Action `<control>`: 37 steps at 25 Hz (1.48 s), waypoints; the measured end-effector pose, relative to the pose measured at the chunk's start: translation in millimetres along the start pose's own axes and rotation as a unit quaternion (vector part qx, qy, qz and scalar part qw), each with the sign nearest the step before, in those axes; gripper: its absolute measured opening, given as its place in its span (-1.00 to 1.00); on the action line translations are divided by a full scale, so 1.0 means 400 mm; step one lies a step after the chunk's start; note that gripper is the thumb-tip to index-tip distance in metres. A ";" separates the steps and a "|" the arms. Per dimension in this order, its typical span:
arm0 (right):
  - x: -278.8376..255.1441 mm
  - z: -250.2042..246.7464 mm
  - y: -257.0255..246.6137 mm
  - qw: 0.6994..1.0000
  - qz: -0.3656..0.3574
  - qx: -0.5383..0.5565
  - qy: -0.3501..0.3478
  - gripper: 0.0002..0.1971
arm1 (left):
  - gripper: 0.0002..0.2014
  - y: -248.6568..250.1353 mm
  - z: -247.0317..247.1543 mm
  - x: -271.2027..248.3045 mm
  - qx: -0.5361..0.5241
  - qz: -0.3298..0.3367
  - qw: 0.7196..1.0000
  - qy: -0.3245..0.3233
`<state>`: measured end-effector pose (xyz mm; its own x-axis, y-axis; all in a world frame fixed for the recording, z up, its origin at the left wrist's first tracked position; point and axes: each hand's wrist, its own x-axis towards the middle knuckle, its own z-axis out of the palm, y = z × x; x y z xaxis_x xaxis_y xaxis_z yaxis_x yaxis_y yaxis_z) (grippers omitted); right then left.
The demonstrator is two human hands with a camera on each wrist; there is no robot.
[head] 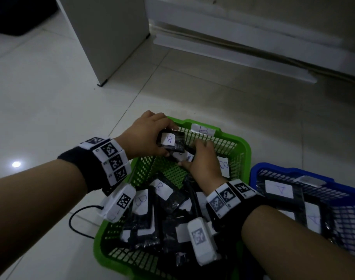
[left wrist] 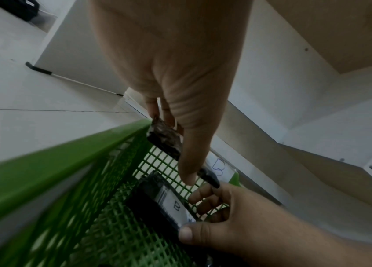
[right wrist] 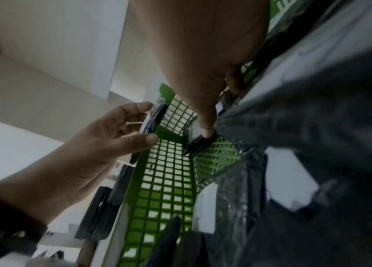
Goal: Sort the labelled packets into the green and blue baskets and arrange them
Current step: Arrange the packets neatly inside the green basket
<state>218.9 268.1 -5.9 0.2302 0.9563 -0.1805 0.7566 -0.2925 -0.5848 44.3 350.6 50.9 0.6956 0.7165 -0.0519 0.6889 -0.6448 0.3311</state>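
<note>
My left hand pinches a black packet with a white "B" label, held upright over the far left corner of the green basket. The left wrist view shows thumb and fingers clamped on that packet. My right hand grips a second B packet low against the basket's far wall; it shows as a labelled packet under the thumb. Several more B packets lie piled in the near half. The blue basket to the right holds "A" packets.
A "B" tag is stuck on the green basket's far rim. Both baskets sit on a white tiled floor. A white cabinet stands beyond, and a black cable loops on the floor left of the green basket.
</note>
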 end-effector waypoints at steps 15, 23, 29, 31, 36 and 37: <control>-0.051 -0.119 0.078 0.969 0.004 -0.223 -0.103 -0.56 | -0.70 0.121 0.058 0.087 0.244 -0.014 0.958 -0.151; -0.026 -0.101 0.073 0.978 0.087 -0.144 -0.127 -0.20 | -0.65 0.114 0.054 0.076 0.265 -0.013 0.948 -0.175; -0.008 -0.122 0.085 0.997 0.001 -0.065 -0.044 -0.44 | -0.62 0.108 0.050 0.066 0.264 -0.019 0.949 -0.171; -0.023 -0.106 0.080 0.985 -0.033 -0.169 -0.014 -0.45 | -0.61 0.107 0.050 0.065 0.264 -0.017 0.949 -0.170; -0.035 -0.077 0.072 0.986 -0.037 -0.159 0.031 -0.47 | -0.63 0.112 0.045 0.061 0.271 -0.014 0.948 -0.168; -0.031 -0.079 0.074 0.989 -0.032 -0.145 0.025 -0.50 | -0.63 0.113 0.044 0.061 0.272 -0.013 0.948 -0.167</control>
<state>257.9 247.6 3.9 0.2016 0.9736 -0.1071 0.9123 -0.2264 -0.3413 96.0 334.2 47.9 0.6397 0.6684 -0.3797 0.6469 -0.7348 -0.2036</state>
